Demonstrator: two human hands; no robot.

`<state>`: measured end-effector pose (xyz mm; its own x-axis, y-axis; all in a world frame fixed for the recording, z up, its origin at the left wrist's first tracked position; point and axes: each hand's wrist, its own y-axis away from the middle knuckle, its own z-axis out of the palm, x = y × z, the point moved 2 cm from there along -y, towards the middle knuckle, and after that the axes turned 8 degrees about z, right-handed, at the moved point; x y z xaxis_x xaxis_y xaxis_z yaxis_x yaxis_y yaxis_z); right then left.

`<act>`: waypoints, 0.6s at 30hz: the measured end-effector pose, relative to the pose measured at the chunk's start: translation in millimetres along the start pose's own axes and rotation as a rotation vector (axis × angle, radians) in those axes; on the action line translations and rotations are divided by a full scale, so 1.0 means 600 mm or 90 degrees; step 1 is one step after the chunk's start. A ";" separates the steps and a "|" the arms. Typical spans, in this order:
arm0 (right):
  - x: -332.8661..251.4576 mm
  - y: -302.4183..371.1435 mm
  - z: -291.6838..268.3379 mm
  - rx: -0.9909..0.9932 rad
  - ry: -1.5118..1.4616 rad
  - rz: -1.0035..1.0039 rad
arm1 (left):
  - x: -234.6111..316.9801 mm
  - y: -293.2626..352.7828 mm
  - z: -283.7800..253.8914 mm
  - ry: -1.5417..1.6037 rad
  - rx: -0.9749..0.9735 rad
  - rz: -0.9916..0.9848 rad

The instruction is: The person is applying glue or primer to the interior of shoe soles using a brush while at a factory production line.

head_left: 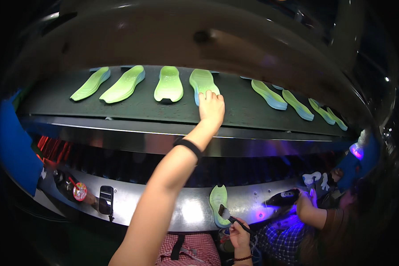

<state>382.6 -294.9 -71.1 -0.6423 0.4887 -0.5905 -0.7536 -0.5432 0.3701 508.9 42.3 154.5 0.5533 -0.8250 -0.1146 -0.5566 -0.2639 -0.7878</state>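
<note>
My left hand (211, 106) reaches up to the dark belt, its fingers closed on the near end of a yellow-green shoe sole (202, 79) with blue sides. Its thumb is hidden. Low in the view, my right hand (239, 234) grips a brush (226, 214) with a dark handle. The brush's brown bristles lie over a second green sole (217, 196) on the metal ledge; I cannot tell whether they touch it.
Several more soles (168, 84) lie along the belt (137, 111). On the metal ledge (137, 201) stand a lidded cup (79, 191) with a red straw and a phone-like black object (105, 200). A co-worker's arm (312, 213) is at right, under purple light. An orange glow shows at left.
</note>
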 end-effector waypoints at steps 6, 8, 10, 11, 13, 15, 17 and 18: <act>-0.011 -0.010 -0.024 0.066 0.046 -0.014 | -0.024 0.118 -0.174 0.572 0.206 0.018; -0.009 -0.020 -0.013 0.076 0.046 -0.020 | -0.035 0.172 -0.165 0.666 0.262 -0.198; -0.009 -0.036 -0.002 0.075 0.054 -0.041 | -0.040 0.200 -0.150 0.926 0.223 -0.472; -0.012 -0.041 0.002 0.076 0.052 -0.057 | -0.039 0.209 -0.142 1.148 0.170 -0.625; -0.019 -0.045 0.002 0.078 0.056 -0.087 | -0.047 0.213 -0.173 1.295 0.015 -0.633; -0.026 -0.041 0.012 0.100 0.041 -0.086 | -0.066 0.233 -0.191 1.393 -0.102 -0.524; -0.027 -0.038 0.020 0.107 0.034 -0.086 | -0.138 0.320 -0.136 1.772 -0.295 -0.442; -0.027 -0.036 0.016 0.122 0.048 -0.085 | -0.133 0.345 -0.161 1.655 -0.266 -0.487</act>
<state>407.9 -284.4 -62.8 -0.5283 0.4918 -0.6921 -0.8486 -0.3337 0.4106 289.6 5.3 59.4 -0.4475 0.6823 0.5781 -0.8941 -0.3563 -0.2715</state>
